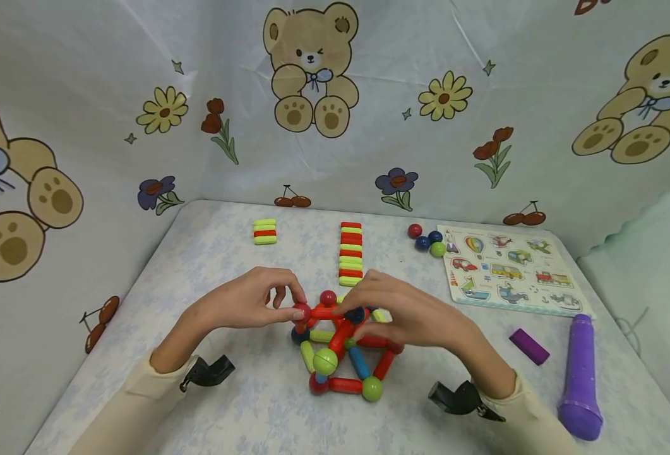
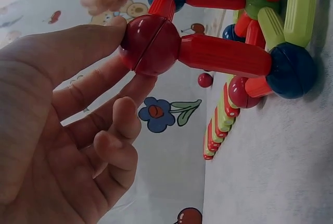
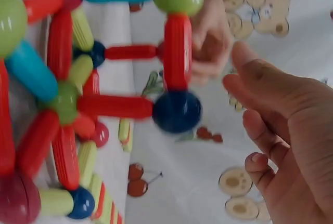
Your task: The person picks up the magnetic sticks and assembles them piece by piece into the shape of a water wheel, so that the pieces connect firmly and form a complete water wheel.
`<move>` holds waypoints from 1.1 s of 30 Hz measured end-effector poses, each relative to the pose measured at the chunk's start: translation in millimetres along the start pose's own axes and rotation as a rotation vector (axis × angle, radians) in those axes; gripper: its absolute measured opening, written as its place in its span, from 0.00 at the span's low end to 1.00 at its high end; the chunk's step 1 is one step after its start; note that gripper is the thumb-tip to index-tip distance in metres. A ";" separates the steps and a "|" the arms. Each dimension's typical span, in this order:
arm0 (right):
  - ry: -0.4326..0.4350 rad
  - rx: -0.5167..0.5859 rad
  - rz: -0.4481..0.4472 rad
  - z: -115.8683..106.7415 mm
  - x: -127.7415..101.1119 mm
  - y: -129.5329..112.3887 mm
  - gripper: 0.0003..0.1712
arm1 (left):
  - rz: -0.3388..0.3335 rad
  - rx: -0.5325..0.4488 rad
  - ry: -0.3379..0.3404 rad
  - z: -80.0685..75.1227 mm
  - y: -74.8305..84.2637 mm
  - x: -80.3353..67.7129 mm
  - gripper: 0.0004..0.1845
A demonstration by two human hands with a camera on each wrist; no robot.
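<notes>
Mid-bench, the frame (image 1: 340,347) of rods and balls looks light, rigid, prone to popping apart. Left hand (image 1: 249,303) pinches its red ball (image 2: 150,44); right hand (image 1: 403,313) hovers loosely spread. Steady the balls, not the rods.

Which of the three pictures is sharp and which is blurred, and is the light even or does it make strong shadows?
Head view: even, soft light, no strong shadows, straight edges bowed by the wide lens. Left wrist view: sharp on the glossy dark red plastic ball pinched by the left hand. Right wrist view: blurred overall, the right hand soft.
</notes>
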State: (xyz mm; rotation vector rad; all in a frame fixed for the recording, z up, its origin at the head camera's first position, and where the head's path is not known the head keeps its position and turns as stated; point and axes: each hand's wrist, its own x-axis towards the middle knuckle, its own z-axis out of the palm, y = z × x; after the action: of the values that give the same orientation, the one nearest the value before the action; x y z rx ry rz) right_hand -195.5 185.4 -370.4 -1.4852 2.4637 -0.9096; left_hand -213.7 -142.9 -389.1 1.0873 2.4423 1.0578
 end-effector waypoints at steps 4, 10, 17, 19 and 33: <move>0.101 -0.002 0.158 -14.2 2.3 29.8 0.19 | -0.020 0.005 -0.003 0.6 -0.7 0.1 0.07; 0.078 -0.061 0.319 -3.7 14.9 87.9 0.16 | -0.026 0.000 -0.002 -0.2 -1.2 -1.0 0.08; -0.030 -0.130 0.410 15.8 26.7 108.2 0.13 | -0.029 0.000 -0.001 0.9 -1.6 -0.2 0.08; -0.038 -0.174 0.429 19.7 29.3 109.1 0.13 | -0.035 -0.001 -0.001 1.2 -1.5 0.1 0.07; 0.015 -0.239 0.450 18.5 22.6 104.8 0.15 | -0.050 -0.017 -0.005 2.4 -1.2 0.4 0.07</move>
State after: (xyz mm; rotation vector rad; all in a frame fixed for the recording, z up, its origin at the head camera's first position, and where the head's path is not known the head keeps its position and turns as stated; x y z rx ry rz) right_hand -279.6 193.7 -438.9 -0.9032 2.8219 -0.5580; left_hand -213.5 -141.9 -391.6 1.0166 2.4383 1.0575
